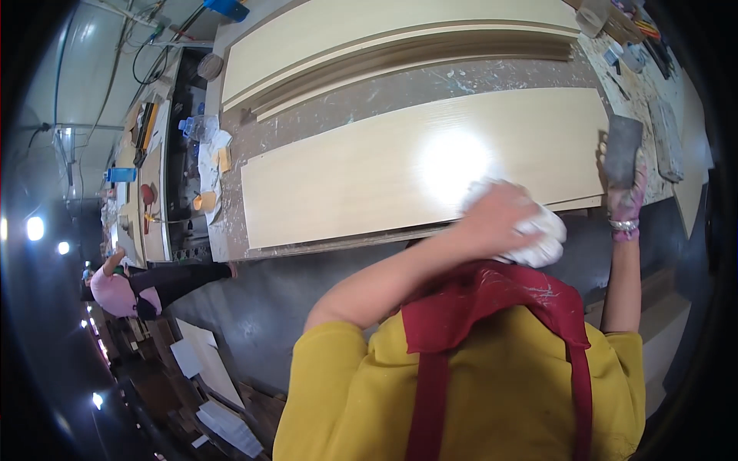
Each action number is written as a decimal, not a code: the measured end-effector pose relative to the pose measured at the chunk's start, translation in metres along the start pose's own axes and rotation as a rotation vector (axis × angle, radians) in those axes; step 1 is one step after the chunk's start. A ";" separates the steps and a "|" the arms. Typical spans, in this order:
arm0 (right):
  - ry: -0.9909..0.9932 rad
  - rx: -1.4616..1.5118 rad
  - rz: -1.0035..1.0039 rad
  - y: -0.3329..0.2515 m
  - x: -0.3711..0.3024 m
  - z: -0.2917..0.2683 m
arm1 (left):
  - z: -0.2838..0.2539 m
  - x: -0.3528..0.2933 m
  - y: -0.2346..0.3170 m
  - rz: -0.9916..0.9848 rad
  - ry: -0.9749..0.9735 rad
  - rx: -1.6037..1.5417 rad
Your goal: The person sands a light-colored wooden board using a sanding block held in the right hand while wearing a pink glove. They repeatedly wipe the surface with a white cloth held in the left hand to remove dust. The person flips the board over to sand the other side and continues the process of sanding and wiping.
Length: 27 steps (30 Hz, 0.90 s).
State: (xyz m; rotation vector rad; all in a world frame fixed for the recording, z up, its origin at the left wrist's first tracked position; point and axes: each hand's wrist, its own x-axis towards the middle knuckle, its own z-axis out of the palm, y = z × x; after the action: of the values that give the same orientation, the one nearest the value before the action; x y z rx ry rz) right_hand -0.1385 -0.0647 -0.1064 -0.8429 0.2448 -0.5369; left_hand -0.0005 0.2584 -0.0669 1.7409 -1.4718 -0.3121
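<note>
My left arm reaches across in front of me, and my left hand (500, 219) is closed on a bunched white cloth (544, 237). The cloth is at the near edge of a long pale wood-coloured board (346, 177), which lies flat on the workbench. At the board's right end, my right hand (626, 198), in a stained pinkish glove, grips a dark grey block (623, 142), perhaps a sanding block. Fingertips show on both sides of the block. Bright light glares off the board next to the cloth.
Behind the board, more long pale panels (400, 31) lie stacked on the paint-marked workbench (231, 184). A worn grey bar (665, 138) lies at the right edge, with small tools beyond. A plastic bottle (198, 127) and white rag (214, 165) sit left. Another person (123, 292) stands far left.
</note>
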 end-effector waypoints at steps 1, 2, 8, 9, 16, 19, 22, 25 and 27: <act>0.198 0.039 -0.053 -0.004 -0.009 -0.012 | -0.033 -0.010 -0.010 -0.152 0.022 -0.018; 0.099 0.133 -0.040 -0.007 -0.010 -0.018 | -0.057 -0.034 -0.027 -0.297 0.257 0.058; 0.355 0.173 -0.023 -0.007 0.003 -0.044 | -0.230 -0.251 -0.129 -0.980 0.878 0.510; 0.403 0.041 -0.027 -0.006 0.001 -0.021 | -0.217 -0.247 -0.130 -1.178 0.783 0.728; 0.278 -0.065 -0.149 -0.008 -0.004 0.002 | -0.051 -0.003 -0.089 -0.517 0.296 0.758; 0.270 0.037 -0.185 -0.005 0.005 0.005 | 0.034 0.083 -0.020 -0.087 0.156 0.489; 0.231 0.212 -0.159 -0.016 0.000 -0.007 | 0.056 0.104 0.017 0.116 -0.029 0.167; 0.234 0.190 -0.161 -0.021 -0.011 -0.006 | -0.024 0.093 0.008 -0.099 -0.140 0.229; 0.291 0.097 -0.235 0.000 -0.018 -0.012 | -0.095 0.083 -0.001 -0.561 -0.184 0.375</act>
State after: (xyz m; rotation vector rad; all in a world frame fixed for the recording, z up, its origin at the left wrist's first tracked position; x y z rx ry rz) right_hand -0.1586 -0.0627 -0.1141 -0.7015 0.3856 -0.8868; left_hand 0.0857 0.2228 0.0178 2.4812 -1.1886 -0.5215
